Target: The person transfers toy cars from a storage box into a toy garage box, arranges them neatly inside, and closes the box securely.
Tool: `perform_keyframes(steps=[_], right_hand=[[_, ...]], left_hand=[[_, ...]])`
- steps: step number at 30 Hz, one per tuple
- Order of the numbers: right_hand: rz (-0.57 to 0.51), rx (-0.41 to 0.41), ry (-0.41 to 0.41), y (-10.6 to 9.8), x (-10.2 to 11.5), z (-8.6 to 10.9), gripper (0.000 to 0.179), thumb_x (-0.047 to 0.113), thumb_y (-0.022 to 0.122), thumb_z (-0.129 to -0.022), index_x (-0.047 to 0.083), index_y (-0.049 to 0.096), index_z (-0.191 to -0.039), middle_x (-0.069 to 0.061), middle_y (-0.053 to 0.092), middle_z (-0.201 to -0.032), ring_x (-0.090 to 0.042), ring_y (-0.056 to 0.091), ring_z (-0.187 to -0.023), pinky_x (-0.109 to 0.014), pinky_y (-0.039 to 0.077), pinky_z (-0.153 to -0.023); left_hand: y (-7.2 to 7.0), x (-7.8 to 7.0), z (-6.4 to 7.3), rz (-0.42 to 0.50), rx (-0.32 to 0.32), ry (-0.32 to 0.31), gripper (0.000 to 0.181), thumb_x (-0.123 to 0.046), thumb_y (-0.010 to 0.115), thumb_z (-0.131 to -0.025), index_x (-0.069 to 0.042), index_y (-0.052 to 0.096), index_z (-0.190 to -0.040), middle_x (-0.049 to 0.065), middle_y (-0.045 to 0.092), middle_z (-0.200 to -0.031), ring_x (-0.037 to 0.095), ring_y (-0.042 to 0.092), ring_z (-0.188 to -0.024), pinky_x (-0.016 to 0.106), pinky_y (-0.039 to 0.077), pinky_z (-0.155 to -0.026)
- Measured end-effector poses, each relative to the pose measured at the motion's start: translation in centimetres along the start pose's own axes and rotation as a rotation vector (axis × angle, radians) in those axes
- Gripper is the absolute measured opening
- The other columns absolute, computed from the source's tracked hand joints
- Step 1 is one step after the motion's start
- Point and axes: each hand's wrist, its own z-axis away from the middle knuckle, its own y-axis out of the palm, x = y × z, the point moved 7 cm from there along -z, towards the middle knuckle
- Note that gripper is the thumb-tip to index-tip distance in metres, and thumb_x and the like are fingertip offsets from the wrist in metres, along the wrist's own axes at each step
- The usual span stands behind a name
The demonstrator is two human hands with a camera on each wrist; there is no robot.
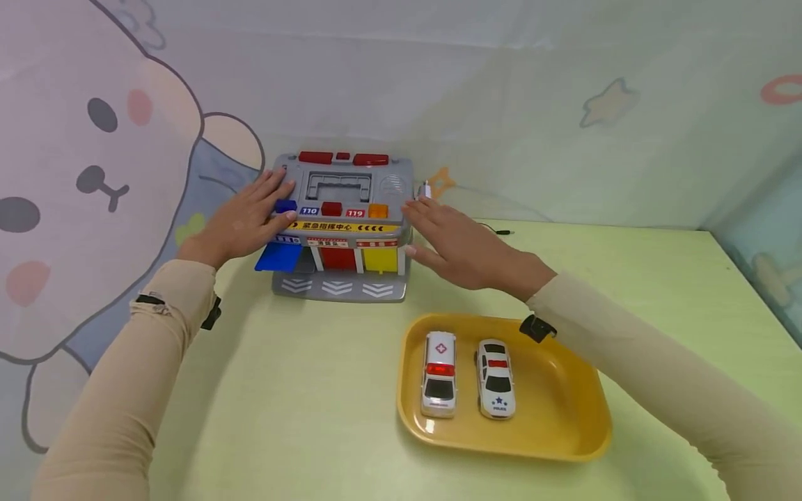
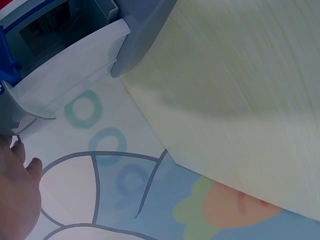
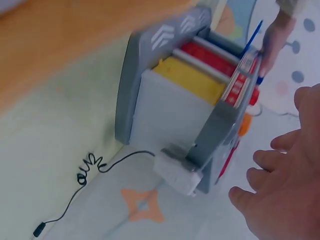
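Note:
A grey toy emergency station (image 1: 341,227) stands on the table against the back wall. Its blue door (image 1: 279,257) is swung up, while the red door (image 1: 338,259) and yellow door (image 1: 381,259) are down. My left hand (image 1: 247,217) rests on the roof's left end, fingers extended, the thumb by the blue button (image 1: 285,206). On the other side, my right hand (image 1: 466,243) has its fingers stretched toward the roof's right edge, near the orange button (image 1: 378,211). Whether those fingertips touch is unclear. In the right wrist view that hand (image 3: 285,185) holds nothing.
A yellow tray (image 1: 545,445) in front carries a toy ambulance (image 1: 438,355) and a toy police car (image 1: 498,386). My right forearm passes over its back corner. From a white box (image 3: 175,172) on the station's side runs a thin black cable (image 3: 70,200) with a plug.

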Motion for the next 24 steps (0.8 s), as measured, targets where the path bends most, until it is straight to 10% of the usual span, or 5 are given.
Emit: perform_keyframes(steps=[24], right_hand=[[0.087,0.048,-0.08,3.0,3.8,11.9,0.071,0.053,0.042,-0.104,0.016,0.022,-0.161,0.0,0.016,-0.169,-0.024,0.009,-0.158,-0.052,0.011,-0.126]], left_hand=[[-0.2,0.8,1.1,-0.006,0.0,-0.034,0.073,-0.055,0.031,-0.104,-0.013,0.015,-0.161,0.009,0.002,-0.17,0.034,-0.002,-0.157,0.058,0.01,-0.125]])
